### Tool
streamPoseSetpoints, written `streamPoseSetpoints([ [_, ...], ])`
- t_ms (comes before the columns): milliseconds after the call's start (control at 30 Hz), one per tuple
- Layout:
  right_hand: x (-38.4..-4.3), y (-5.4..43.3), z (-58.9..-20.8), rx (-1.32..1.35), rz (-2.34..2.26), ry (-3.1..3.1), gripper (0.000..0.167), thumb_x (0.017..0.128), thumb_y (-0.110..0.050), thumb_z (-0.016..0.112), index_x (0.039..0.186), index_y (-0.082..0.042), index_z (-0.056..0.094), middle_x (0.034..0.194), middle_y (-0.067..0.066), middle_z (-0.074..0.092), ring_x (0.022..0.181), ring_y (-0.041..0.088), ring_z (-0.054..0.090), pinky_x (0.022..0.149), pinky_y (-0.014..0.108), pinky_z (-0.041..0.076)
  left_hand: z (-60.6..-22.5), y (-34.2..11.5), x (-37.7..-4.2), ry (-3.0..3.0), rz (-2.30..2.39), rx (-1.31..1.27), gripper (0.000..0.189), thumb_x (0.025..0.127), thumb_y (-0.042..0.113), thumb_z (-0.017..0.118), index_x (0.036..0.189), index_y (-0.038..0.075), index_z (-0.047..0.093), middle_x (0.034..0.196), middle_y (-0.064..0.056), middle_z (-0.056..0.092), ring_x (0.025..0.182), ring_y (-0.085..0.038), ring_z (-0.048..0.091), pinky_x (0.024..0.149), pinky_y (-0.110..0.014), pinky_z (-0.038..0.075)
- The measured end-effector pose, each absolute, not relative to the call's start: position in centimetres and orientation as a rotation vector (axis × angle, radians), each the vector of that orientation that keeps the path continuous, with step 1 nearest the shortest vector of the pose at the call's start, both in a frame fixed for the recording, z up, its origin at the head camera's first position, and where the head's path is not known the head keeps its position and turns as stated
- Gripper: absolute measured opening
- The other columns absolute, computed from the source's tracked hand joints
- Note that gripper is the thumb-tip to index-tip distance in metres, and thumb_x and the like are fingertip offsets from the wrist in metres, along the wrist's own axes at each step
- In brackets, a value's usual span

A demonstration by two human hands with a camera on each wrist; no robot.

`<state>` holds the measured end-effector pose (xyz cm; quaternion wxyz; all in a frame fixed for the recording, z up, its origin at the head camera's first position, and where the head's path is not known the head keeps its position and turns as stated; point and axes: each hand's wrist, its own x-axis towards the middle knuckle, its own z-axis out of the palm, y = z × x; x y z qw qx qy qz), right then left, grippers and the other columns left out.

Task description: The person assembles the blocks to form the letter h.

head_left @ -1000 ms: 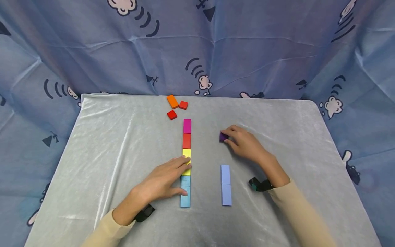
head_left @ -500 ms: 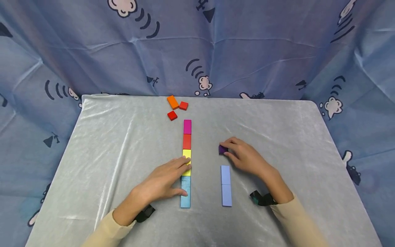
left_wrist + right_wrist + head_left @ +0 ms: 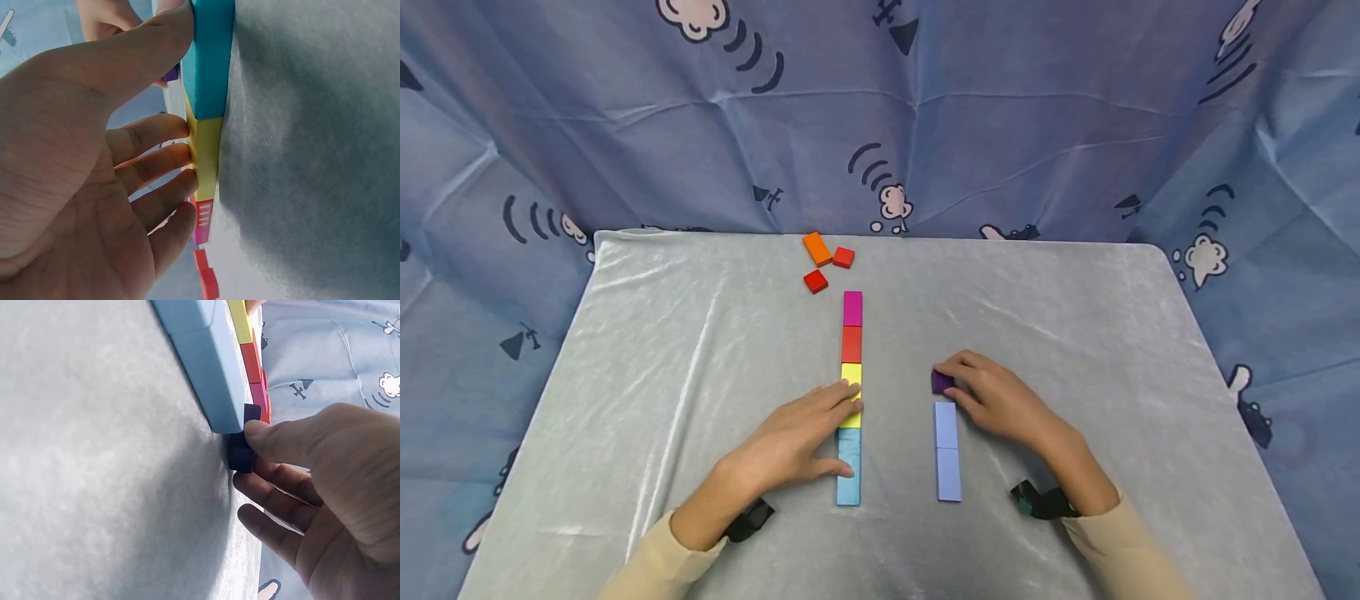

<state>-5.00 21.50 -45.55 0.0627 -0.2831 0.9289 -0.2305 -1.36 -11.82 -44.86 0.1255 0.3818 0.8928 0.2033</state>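
My right hand (image 3: 1003,400) pinches a small dark purple block (image 3: 941,382) between thumb and fingers. It sits just beyond the far end of two periwinkle-blue blocks (image 3: 946,425) laid end to end; in the right wrist view the purple block (image 3: 240,457) overlaps their end. To the left, a straight row runs away from me: light teal (image 3: 848,454), yellow (image 3: 852,372), red (image 3: 852,344) and magenta (image 3: 853,308) blocks. Over this row lies my left hand (image 3: 790,437), its loosely extended fingertips on the yellow part and its thumb on the teal, partly covering both.
Beyond the row's far end, an orange block (image 3: 817,249) and two small red blocks (image 3: 816,282) lie loose on the grey cloth-covered table (image 3: 1075,308). A blue patterned curtain (image 3: 1015,125) hangs behind and at both sides. Each wrist wears a black camera strap.
My right hand has drawn the purple block toward me, bringing it close to the far end of the blue blocks. The left hand has stayed in place on its row.
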Motion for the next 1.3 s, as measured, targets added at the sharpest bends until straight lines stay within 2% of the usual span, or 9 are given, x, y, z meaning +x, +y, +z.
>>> streamPoseSetpoints([
  [1300, -3.9, 21.5, -45.5, -0.908, -0.685, 2.826, 0.030, 0.099, -0.003, 0.069, 0.129, -0.005, 0.074, 0.121, 0.007, 0.073, 0.111, 0.023, 0.072, 0.093, 0.047, 0.061, -45.0, -11.7, -1.5, 2.589, 0.580, 1.087, 0.085, 0.082, 0.043, 0.090, 0.149, 0.002, 0.057, 0.162, -0.013, 0.050, 0.156, -0.031, 0.044, 0.129, -0.044, 0.038],
])
